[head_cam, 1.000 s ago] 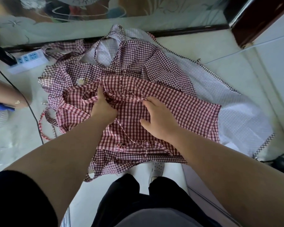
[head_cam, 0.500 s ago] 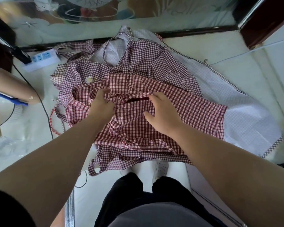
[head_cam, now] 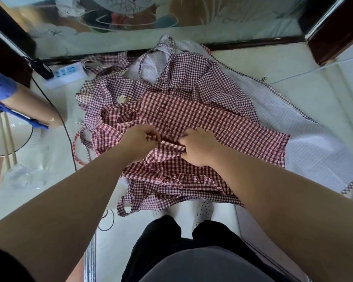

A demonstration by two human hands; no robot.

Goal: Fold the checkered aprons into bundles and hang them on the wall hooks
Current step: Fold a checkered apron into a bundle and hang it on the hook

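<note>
Gathering of the red checkered apron [head_cam: 222, 127] at its middle is judged to be the step in hand. The apron is laid on top of a heap of other checkered aprons [head_cam: 192, 78] on a pale surface [head_cam: 263, 64], directly in front of the person. Its long axis is set left to right across the body.

A ridge of cloth near the apron's centre is gripped by both hands. The fingers of the left hand [head_cam: 140, 139] are curled round a bunch of fabric. A fold just beside it is pinched by the right hand [head_cam: 199, 148]. The two hands are close together, with only a short span of cloth between them.

From this grip the cloth extends outward on both sides. To the right it is spread flat and ends in a straight side edge well apart from the right hand. To the left it is crumpled, and looped straps [head_cam: 80, 143] lie beyond the left hand. The right edge is therefore nearer the right hand, and the strap side nearer the left.

It is judged that each side must be brought inward toward the central grip before a bundle can be formed. No wall hooks are in view.
</note>
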